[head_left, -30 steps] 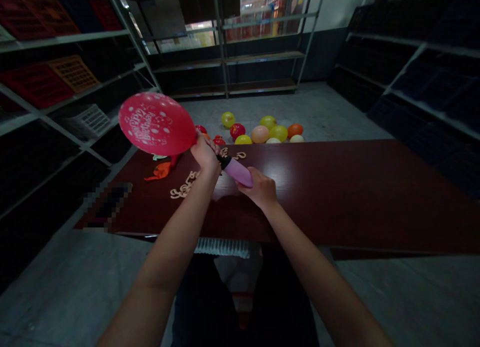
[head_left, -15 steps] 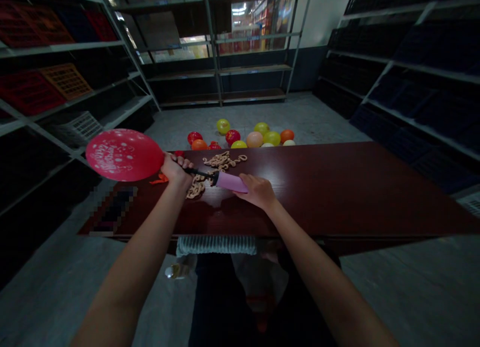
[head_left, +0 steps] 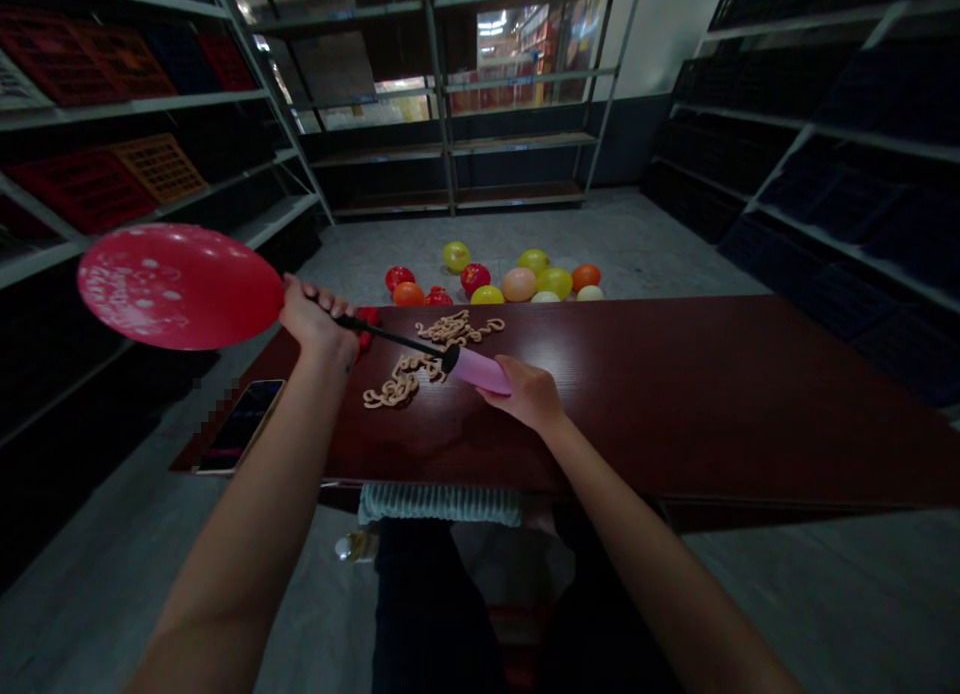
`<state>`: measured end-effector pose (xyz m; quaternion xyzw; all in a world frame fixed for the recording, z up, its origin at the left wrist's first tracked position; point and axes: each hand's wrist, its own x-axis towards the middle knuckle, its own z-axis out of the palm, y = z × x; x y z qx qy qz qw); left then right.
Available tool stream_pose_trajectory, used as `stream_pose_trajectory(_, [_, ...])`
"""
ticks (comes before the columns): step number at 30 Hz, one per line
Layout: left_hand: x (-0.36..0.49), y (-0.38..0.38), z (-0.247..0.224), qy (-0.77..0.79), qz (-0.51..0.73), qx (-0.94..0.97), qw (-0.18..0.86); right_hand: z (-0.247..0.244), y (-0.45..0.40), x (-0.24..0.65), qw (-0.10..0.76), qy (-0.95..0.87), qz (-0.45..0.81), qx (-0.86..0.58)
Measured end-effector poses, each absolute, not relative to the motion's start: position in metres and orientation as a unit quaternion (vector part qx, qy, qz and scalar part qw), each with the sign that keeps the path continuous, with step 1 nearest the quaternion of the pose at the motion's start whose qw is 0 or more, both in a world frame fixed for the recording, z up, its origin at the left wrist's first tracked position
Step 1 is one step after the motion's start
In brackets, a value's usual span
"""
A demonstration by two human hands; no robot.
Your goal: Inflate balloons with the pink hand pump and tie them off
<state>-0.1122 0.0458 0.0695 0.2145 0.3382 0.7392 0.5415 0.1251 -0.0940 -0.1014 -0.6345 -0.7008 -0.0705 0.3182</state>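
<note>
A large red balloon [head_left: 180, 286] with white print is at the left, its neck held in my left hand [head_left: 319, 319] around the tip of the pump's black rod. My right hand [head_left: 532, 392] is wrapped round the pink barrel of the hand pump [head_left: 481, 370]. The black rod shows extended between barrel and left hand. Beneath it, tan curled balloons [head_left: 394, 386] lie on the dark red table [head_left: 675, 394], with more tan ones just behind. Small red balloons [head_left: 367, 324] lie beside my left hand.
A phone [head_left: 244, 424] lies at the table's left edge. Several blown-up balloons [head_left: 519, 285] rest on the floor beyond the table. Shelves [head_left: 517, 144] stand behind, with crates [head_left: 161, 167] on the left shelf. A blue-green ribbed cloth [head_left: 442, 504] is at the near edge.
My left hand has moved left and up with the balloon, which looks bigger. More of the pump's black rod shows. The view has shifted slightly.
</note>
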Motion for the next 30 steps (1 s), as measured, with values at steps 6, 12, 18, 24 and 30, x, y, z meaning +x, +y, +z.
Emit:
stream_pose_trajectory(6, [-0.043, 0.048, 0.108, 0.316, 0.735, 0.287, 0.526, -0.103, -0.089, 0.129, 0.362, -0.64, -0.042, -0.677])
stream_pose_trajectory(12, [0.031, 0.03, 0.085, 0.344, 0.682, 0.334, 0.552, -0.099, -0.089, 0.128, 0.39, -0.592, -0.021, -0.705])
stream_pose_trajectory(18, [0.051, 0.022, 0.037, 0.362, 0.654, 0.317, 0.583, -0.094, -0.09, 0.128, 0.368, -0.576, -0.019, -0.73])
stream_pose_trajectory(24, [0.015, 0.025, 0.032, 0.349, 0.653, 0.261, 0.62, -0.094, -0.091, 0.123, 0.333, -0.625, -0.047, -0.704])
stream_pose_trajectory(30, [-0.057, 0.03, 0.017, 0.349, 0.666, 0.155, 0.641, -0.098, -0.097, 0.12, 0.264, -0.695, -0.124, -0.657])
